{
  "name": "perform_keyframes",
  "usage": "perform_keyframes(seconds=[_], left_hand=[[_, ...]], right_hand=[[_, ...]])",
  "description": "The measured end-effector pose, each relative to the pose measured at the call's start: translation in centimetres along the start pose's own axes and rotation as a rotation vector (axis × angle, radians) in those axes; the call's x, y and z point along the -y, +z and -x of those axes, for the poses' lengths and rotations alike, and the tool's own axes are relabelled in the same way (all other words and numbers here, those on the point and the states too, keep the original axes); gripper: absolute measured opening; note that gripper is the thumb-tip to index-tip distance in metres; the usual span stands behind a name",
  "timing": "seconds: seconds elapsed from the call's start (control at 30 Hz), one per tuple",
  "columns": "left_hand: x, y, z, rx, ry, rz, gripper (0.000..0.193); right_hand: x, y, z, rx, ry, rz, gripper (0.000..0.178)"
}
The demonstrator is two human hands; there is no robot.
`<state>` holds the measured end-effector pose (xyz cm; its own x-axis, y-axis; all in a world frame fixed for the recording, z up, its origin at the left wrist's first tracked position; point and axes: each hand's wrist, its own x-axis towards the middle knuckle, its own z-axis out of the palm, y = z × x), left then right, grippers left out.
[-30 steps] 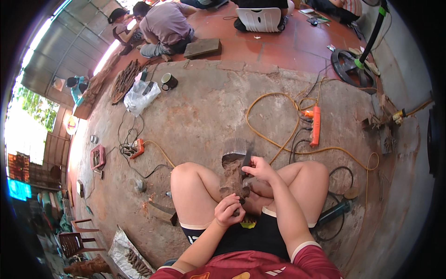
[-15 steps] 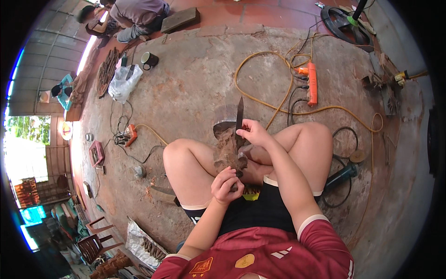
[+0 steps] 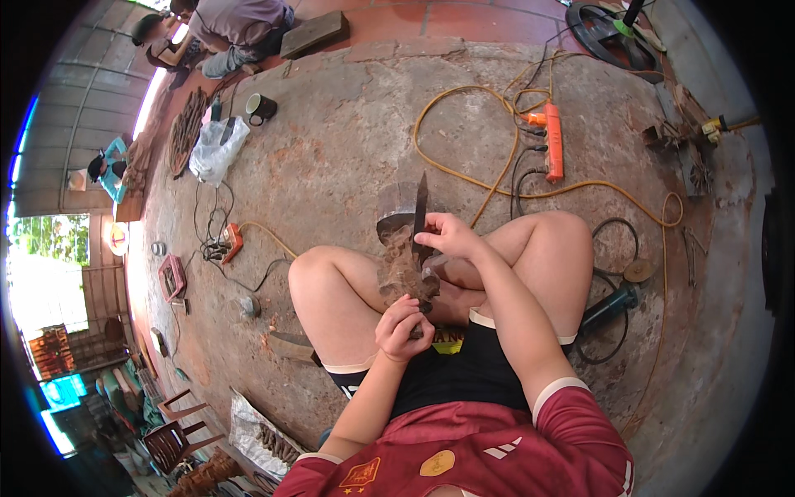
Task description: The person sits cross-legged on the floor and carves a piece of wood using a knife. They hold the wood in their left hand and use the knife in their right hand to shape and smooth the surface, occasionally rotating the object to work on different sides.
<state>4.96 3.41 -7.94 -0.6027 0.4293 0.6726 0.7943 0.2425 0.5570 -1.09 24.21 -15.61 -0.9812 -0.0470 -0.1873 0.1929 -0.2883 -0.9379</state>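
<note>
A brown carved piece of wood [image 3: 401, 273] with a rough, knobbly surface lies between my bent legs. Its far end meets a dark, round-topped block [image 3: 397, 203] on the floor. My right hand [image 3: 447, 235] pinches a dark, flat, tapering file [image 3: 421, 203] against the wood's right side, its point facing away from me. My left hand [image 3: 404, 330] is closed at the near end of the carving, around a dark piece mostly hidden by the fingers. Whether that piece belongs to the file or to the carving, I cannot tell.
An orange power strip [image 3: 554, 142] with a looping yellow cable lies ahead right; another orange socket block [image 3: 232, 243] is at left. A mug [image 3: 260, 108], a plastic bag [image 3: 219, 149] and a wooden block [image 3: 315, 35] stand farther off. Other people [image 3: 236, 33] sit at the far left.
The file and my right hand have shifted slightly left along the carving. My left hand stays almost in place. The whole view has tilted a little.
</note>
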Motion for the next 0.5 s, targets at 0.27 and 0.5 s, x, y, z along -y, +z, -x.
perform_keyframes(seconds=[0.27,0.5], left_hand=[[-0.1,0.1,-0.1,0.0,0.005,0.005,0.02],[-0.1,0.2,-0.1,-0.005,0.004,0.012,0.02]], right_hand=[[-0.6,0.0,-0.1,-0.042,-0.02,0.011,0.012],[-0.9,-0.2,-0.5,-0.136,0.001,0.092,0.013]])
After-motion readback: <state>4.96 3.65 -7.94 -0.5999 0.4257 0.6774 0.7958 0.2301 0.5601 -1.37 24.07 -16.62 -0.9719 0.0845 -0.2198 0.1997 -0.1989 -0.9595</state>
